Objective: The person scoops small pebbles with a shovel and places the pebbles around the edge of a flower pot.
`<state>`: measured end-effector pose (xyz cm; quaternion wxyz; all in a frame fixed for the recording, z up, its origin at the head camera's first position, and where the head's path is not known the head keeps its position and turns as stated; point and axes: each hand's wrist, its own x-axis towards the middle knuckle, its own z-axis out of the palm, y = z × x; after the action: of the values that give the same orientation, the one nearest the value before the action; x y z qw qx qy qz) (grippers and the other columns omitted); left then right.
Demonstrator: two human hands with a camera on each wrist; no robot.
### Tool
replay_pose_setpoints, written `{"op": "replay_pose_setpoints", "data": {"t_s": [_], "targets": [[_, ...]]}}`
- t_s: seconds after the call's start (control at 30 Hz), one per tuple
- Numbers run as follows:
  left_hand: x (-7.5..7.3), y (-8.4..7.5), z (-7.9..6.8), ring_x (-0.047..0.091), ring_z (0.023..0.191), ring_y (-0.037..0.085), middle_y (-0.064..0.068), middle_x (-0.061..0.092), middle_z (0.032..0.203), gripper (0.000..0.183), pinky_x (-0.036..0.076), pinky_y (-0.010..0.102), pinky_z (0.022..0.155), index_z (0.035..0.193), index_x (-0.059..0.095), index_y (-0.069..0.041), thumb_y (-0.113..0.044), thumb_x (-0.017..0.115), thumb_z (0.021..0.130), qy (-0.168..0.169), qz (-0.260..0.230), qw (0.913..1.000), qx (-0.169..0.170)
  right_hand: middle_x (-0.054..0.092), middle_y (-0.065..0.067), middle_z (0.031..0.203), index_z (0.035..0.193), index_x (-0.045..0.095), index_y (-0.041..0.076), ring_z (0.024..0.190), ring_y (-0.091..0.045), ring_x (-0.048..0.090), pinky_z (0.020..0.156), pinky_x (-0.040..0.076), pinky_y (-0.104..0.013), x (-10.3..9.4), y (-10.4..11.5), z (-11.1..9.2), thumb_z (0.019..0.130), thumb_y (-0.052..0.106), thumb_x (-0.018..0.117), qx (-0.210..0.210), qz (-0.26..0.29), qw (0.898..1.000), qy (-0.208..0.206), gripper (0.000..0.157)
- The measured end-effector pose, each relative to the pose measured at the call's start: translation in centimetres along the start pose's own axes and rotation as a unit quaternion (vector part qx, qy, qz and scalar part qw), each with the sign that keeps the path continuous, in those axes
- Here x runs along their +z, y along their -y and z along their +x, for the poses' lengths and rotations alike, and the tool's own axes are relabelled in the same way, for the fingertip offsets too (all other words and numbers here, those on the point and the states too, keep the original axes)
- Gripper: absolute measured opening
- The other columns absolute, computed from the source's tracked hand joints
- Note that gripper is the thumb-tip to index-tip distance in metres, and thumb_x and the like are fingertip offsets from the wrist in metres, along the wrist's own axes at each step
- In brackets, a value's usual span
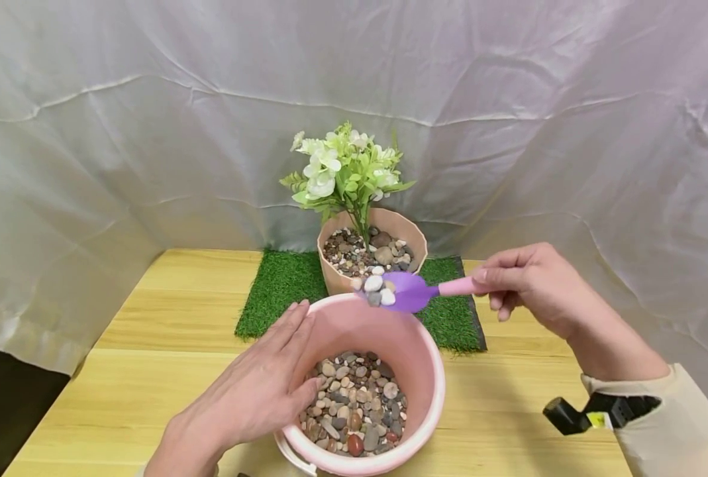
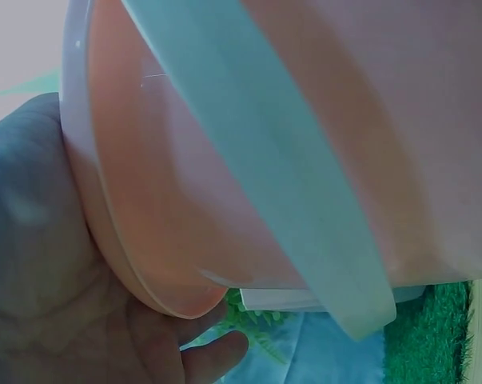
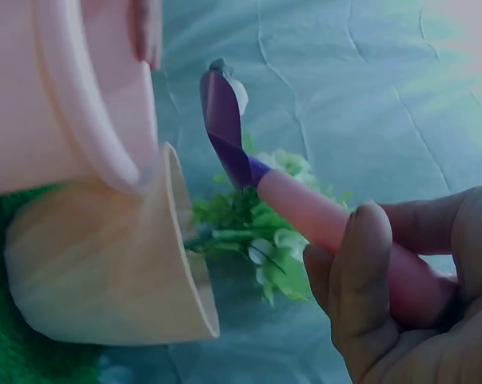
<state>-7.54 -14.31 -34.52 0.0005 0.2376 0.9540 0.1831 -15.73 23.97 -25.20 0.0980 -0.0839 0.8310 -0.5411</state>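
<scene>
My right hand (image 1: 529, 285) grips the pink handle of a small purple trowel (image 1: 410, 291), its blade loaded with white and grey pebbles (image 1: 375, 286). In the head view the blade overlaps the far rim of a pink bucket (image 1: 440, 377) and the front of the flower pot. My left hand (image 1: 258, 381) lies over the bucket's left rim with its fingers extended and the thumb inside. Mixed pebbles (image 1: 359, 404) cover the bucket's bottom. In the right wrist view the trowel (image 3: 225, 128) is held up beside the pot, fingers curled round its handle.
Behind the bucket stands a peach pot (image 1: 332, 265) holding stones and a white-flowered plant (image 1: 348, 165). It sits on a green turf mat (image 1: 282, 291) on the wooden table (image 1: 133, 377). A pale handle (image 2: 280, 176) hangs on the bucket's side. Grey cloth (image 1: 210, 152) hangs behind.
</scene>
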Motion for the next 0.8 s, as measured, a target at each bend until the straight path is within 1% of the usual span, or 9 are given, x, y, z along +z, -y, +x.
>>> {"op": "replay_pose_setpoints", "data": {"t_s": [0.1, 0.2, 0.23, 0.3, 0.4, 0.5, 0.67, 0.77, 0.8], "targets": [[0.0, 0.0, 0.0, 0.013, 0.163, 0.032, 0.013, 0.008, 0.177, 0.086, 0.022, 0.052, 0.131, 0.166, 0.026, -0.001, -0.045, 0.062, 0.102, -0.002, -0.001, 1.0000, -0.001, 0.073, -0.001, 0.079, 0.112, 0.074, -0.013, 0.062, -0.012, 0.063, 0.057, 0.063, -0.030, -0.6, 0.6, 1.1, 0.101, 0.008, 0.066, 0.010, -0.020, 0.999, -0.027, 0.025], [0.1, 0.1, 0.0, 0.013, 0.163, 0.031, 0.012, 0.007, 0.177, 0.086, 0.021, 0.052, 0.131, 0.166, 0.025, -0.001, -0.046, 0.061, 0.102, -0.002, -0.005, 1.0000, -0.003, 0.074, 0.000, 0.082, 0.118, 0.071, -0.015, 0.065, -0.011, 0.065, 0.063, 0.064, -0.031, -0.8, 1.0, 2.5, 0.102, 0.012, 0.065, 0.022, -0.067, 0.996, -0.056, 0.032], [0.1, 0.1, 0.0, 0.013, 0.164, 0.031, 0.012, 0.007, 0.177, 0.086, 0.021, 0.052, 0.131, 0.166, 0.025, -0.001, -0.046, 0.061, 0.102, -0.002, -0.006, 1.0000, -0.004, 0.077, -0.001, 0.084, 0.119, 0.072, -0.014, 0.066, -0.011, 0.066, 0.065, 0.065, -0.031, -0.8, 1.1, 3.0, 0.102, 0.013, 0.064, 0.026, -0.081, 0.994, -0.063, 0.033], [0.1, 0.1, 0.0, 0.012, 0.164, 0.031, 0.011, 0.007, 0.177, 0.086, 0.021, 0.052, 0.131, 0.166, 0.025, -0.001, -0.046, 0.061, 0.102, -0.001, -0.010, 0.9999, -0.005, 0.077, -0.002, 0.084, 0.115, 0.072, -0.014, 0.066, -0.011, 0.067, 0.067, 0.066, -0.032, -0.8, 1.0, 3.9, 0.102, 0.014, 0.064, 0.031, -0.099, 0.991, -0.078, 0.032], [0.2, 0.2, 0.0, 0.012, 0.164, 0.030, 0.010, 0.006, 0.177, 0.086, 0.021, 0.052, 0.131, 0.166, 0.025, -0.002, -0.046, 0.061, 0.102, 0.003, -0.011, 0.9999, -0.005, 0.079, -0.003, 0.084, 0.110, 0.074, -0.014, 0.065, -0.010, 0.067, 0.068, 0.066, -0.031, -0.8, 0.6, 4.9, 0.102, 0.013, 0.064, 0.037, -0.110, 0.989, -0.093, 0.030], [0.2, 0.2, 0.0, 0.011, 0.164, 0.030, 0.010, 0.005, 0.177, 0.086, 0.021, 0.051, 0.131, 0.166, 0.024, -0.002, -0.046, 0.060, 0.102, 0.006, -0.011, 0.9999, -0.004, 0.082, -0.005, 0.088, 0.106, 0.075, -0.013, 0.065, -0.011, 0.066, 0.070, 0.067, -0.032, -0.8, 0.2, 5.5, 0.102, 0.013, 0.063, 0.042, -0.108, 0.989, -0.094, 0.029], [0.3, 0.2, 0.0, 0.011, 0.164, 0.030, 0.010, 0.004, 0.177, 0.086, 0.020, 0.051, 0.131, 0.167, 0.023, -0.003, -0.047, 0.060, 0.102, 0.004, -0.007, 1.0000, -0.003, 0.080, -0.011, 0.108, 0.099, 0.077, -0.010, 0.068, -0.013, 0.069, 0.073, 0.068, -0.035, -0.6, -0.1, 5.8, 0.102, 0.013, 0.061, 0.037, -0.123, 0.988, -0.087, 0.028], [0.2, 0.3, 0.0, 0.011, 0.164, 0.030, 0.010, 0.004, 0.177, 0.086, 0.020, 0.051, 0.131, 0.167, 0.022, -0.002, -0.047, 0.060, 0.102, 0.003, -0.004, 1.0000, -0.002, 0.080, -0.013, 0.109, 0.099, 0.078, -0.009, 0.069, -0.013, 0.071, 0.073, 0.068, -0.035, -0.5, -0.2, 6.0, 0.102, 0.013, 0.061, 0.033, -0.136, 0.986, -0.090, 0.028], [0.2, 0.3, 0.0, 0.011, 0.164, 0.030, 0.011, 0.004, 0.177, 0.086, 0.020, 0.050, 0.131, 0.166, 0.023, -0.002, -0.047, 0.060, 0.102, 0.002, -0.002, 1.0000, -0.002, 0.081, -0.013, 0.106, 0.100, 0.078, -0.009, 0.069, -0.013, 0.071, 0.073, 0.068, -0.034, -0.4, -0.3, 6.0, 0.102, 0.014, 0.062, 0.033, -0.138, 0.986, -0.091, 0.028]]}}
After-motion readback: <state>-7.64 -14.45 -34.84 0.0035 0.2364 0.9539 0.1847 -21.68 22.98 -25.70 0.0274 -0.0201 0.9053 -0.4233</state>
